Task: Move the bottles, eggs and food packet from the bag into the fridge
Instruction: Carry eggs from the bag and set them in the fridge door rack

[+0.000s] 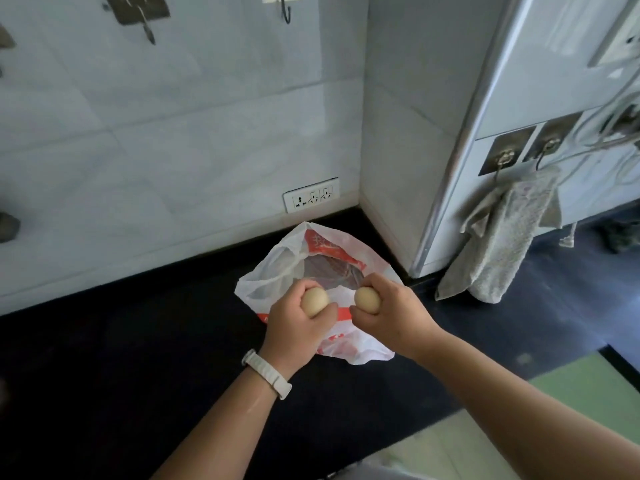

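Egg [314, 301] gripped in the left hand [298, 327], second egg [367, 298] in the right hand [391, 313]. Both hands have their fingers curled round the shells, with the bare ends facing each other. They are held just above the plastic bag [346, 251], which lies open on the dark counter [138, 341]. A dark reddish packet [332, 271] shows inside the bag; no bottles are visible. The fridge [519, 98], judged from the white cabinet, stands to the right, nearer the right hand. Its opening is out of sight.

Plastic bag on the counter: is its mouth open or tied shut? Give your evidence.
Open. The plastic bag gapes at the top, its rim spread wide, and something reddish-brown shows inside.
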Demonstrator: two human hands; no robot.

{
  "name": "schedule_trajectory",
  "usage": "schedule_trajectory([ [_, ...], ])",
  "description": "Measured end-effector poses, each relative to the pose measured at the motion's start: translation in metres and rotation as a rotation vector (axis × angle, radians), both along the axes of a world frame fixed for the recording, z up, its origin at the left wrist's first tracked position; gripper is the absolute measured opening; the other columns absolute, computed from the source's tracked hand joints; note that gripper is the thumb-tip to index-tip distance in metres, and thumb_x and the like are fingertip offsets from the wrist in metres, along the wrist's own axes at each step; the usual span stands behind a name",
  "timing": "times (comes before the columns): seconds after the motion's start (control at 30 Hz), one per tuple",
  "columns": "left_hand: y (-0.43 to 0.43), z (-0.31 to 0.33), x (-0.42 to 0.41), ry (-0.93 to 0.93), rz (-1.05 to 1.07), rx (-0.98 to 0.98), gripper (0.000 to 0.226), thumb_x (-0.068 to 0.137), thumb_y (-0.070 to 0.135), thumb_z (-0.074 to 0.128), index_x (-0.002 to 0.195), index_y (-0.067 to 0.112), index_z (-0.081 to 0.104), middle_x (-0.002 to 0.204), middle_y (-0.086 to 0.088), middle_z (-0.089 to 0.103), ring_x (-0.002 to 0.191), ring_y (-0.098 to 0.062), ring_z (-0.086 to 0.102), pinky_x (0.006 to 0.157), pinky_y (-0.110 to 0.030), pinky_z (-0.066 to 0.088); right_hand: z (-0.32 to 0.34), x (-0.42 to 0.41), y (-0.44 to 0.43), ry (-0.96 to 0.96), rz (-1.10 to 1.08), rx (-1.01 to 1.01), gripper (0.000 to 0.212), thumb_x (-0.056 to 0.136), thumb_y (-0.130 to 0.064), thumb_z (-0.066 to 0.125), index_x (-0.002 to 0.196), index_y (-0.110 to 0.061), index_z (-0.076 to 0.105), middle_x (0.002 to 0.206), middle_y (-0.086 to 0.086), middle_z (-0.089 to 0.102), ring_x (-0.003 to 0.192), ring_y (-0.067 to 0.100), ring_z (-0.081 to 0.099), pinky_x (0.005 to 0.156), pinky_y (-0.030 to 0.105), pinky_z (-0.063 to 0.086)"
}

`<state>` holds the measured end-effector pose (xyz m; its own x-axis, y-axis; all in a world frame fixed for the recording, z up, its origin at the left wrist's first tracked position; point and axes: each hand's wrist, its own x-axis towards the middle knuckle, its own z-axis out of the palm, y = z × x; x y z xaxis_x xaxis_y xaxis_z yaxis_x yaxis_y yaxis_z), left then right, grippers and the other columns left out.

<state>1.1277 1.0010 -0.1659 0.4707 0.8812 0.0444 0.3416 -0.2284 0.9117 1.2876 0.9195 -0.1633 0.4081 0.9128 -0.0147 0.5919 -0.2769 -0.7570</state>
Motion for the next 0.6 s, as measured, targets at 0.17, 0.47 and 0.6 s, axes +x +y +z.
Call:
schedule_trajectory([
  [0.17, -0.026, 0.013, 0.019, 0.018, 0.118, -0.046, 0.019, 0.082, 0.009, 0.076, 0.095, 0.012, 0.062, 0.087, -0.001, 0.065, 0.067, 0.002, 0.062, 0.056, -0.013, 0.049, 0.002, 0.023, -0.006, 0.19, 0.042, 0.036, 0.02, 0.079, -0.028, 0.074, 0.085, -0.028, 0.056, 0.072, -0.011, 0.056, 0.06, 0.003, 0.051, 0.053, 0.01, 0.039],
  [0.47, -0.082, 0.029, 0.009, -0.022, 0.5, -0.183, 0.012, 0.085, 0.013, 0.073, 0.094, 0.015, 0.065, 0.073, 0.006, 0.064, 0.05, -0.005, 0.054, 0.05, -0.02, 0.048, -0.005, 0.017, -0.006, 0.425, 0.315, 0.067, 0.017, 0.081, -0.03, 0.075, 0.087, -0.027, 0.059, 0.079, -0.008, 0.062, 0.066, 0.001, 0.059, 0.058, 0.019, 0.051],
  [0.6, -0.113, 0.037, -0.022, 0.0, 0.621, -0.165, 0.014, 0.084, 0.019, 0.075, 0.095, 0.023, 0.065, 0.077, 0.008, 0.061, 0.053, -0.003, 0.054, 0.051, -0.02, 0.048, -0.005, -0.018, -0.011, 0.414, 0.458, 0.054, 0.015, 0.082, -0.035, 0.073, 0.083, -0.03, 0.059, 0.076, -0.007, 0.062, 0.063, 0.003, 0.057, 0.058, 0.026, 0.051],
])
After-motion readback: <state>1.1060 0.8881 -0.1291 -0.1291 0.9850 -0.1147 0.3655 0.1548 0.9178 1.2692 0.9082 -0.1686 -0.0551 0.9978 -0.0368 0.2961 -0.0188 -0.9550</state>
